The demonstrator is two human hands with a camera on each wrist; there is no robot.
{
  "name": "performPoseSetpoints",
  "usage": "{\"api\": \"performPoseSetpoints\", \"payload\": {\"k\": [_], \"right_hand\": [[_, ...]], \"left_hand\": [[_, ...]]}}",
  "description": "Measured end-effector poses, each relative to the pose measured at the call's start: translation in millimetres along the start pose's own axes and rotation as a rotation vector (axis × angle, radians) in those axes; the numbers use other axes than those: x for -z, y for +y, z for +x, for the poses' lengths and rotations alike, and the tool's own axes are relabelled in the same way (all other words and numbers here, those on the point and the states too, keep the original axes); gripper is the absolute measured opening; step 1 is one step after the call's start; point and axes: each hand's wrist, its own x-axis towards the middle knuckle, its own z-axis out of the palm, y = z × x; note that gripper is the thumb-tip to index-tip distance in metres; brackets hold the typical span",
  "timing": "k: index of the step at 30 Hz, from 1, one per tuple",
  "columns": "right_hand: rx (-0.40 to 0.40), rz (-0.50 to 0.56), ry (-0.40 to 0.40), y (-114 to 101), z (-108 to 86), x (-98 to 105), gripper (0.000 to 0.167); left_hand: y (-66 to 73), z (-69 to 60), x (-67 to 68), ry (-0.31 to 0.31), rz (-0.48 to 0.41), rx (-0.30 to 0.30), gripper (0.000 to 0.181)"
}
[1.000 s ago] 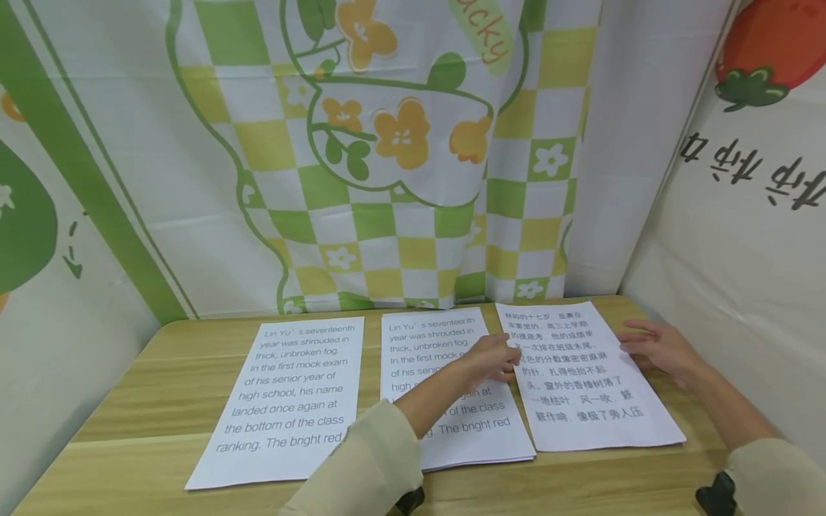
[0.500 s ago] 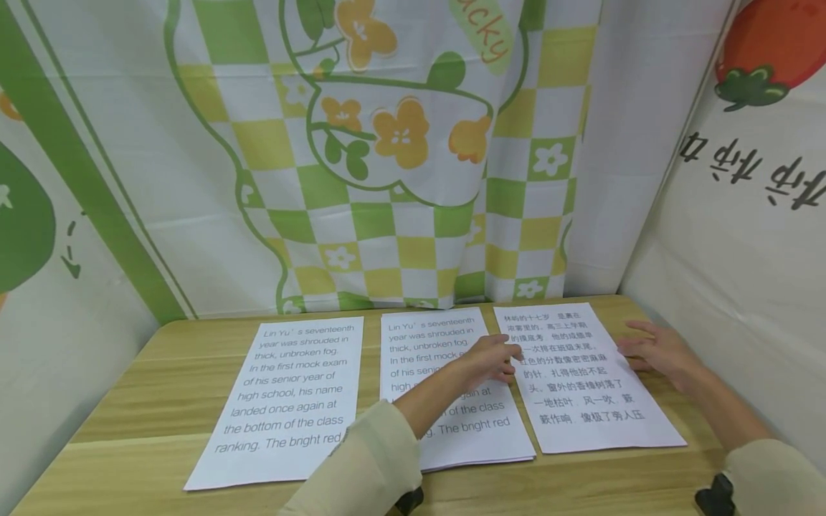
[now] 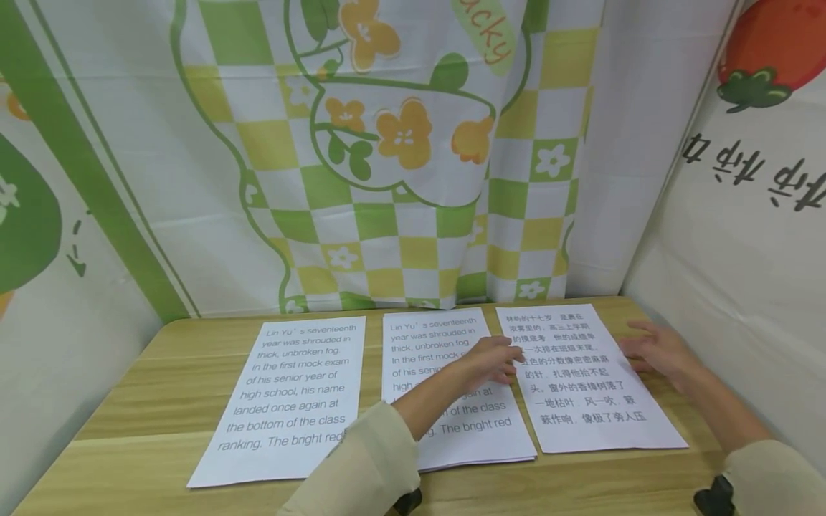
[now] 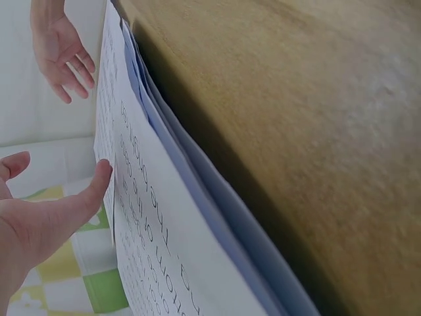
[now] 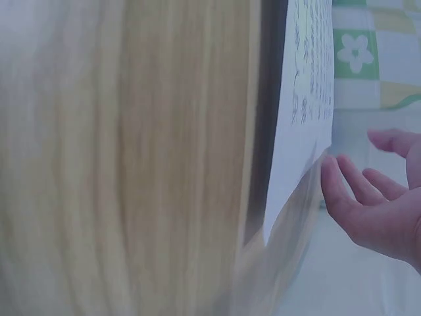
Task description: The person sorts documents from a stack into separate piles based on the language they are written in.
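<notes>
Three white stacks or sheets of printed paper lie in a row. My left hand (image 3: 493, 360) reaches over the middle English-text stack (image 3: 464, 430), its fingertips at the left edge of the Chinese-text paper (image 3: 600, 430). At that paper's right edge are the fingers of my right hand (image 3: 661, 352), relaxed and slightly bent. In the left wrist view, the left thumb (image 4: 99, 181) points toward the paper, and several layered edges show in the nearer stack (image 4: 177, 237). The right wrist view shows right fingertips (image 5: 329, 164) beside the paper's edge; contact is hard to tell.
Another English-text paper (image 3: 284, 401) lies at the left of the wooden table (image 3: 129, 401). A checkered curtain (image 3: 387, 236) hangs behind the table's back edge. White printed fabric walls (image 3: 729, 251) stand close on both sides.
The Chinese-text paper has turned very slightly, its lower end shifting right. Both hands stay nearly in place, and the head view has shifted a little.
</notes>
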Motion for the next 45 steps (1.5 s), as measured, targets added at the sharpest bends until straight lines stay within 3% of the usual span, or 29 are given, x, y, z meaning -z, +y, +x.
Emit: {"api": "performPoseSetpoints", "payload": {"k": [4,8,13,19,27,32,38,45], "right_hand": [[0.031,-0.044,0.038,-10.4,-0.9,-7.2,0.071],[0.062,-0.024,0.02,-23.3,-1.2,-18.7,0.069],[0.133,-0.067,0.009,-35.3,-0.9,-35.9,0.064],[0.16,-0.144,-0.007,-48.5,-2.2,-58.5,0.06],[0.171,-0.053,-0.091,-63.1,-9.9,-84.3,0.06],[0.196,-0.054,-0.124,-67.2,-11.5,-97.6,0.061],[0.186,-0.021,-0.156,-69.5,-10.6,-110.0,0.061],[0.18,0.112,-0.209,-74.7,-9.5,-123.0,0.063]], "left_hand": [[-2.0,-6.8,5.9,0.04,0.076,-0.024,0.061],[-3.1,-16.9,16.7,0.062,0.145,-0.057,0.058],[-1.9,-29.4,36.2,0.054,0.219,-0.106,0.059],[-2.1,-49.2,63.5,0.103,0.304,-0.13,0.061],[-9.7,-77.6,95.9,0.184,0.3,-0.098,0.061],[-12.8,-91.4,110.9,0.242,0.288,-0.067,0.063],[-16.7,-105.3,129.6,0.292,0.277,-0.048,0.065],[-20.8,-116.9,146.2,0.364,0.271,-0.021,0.062]]}}
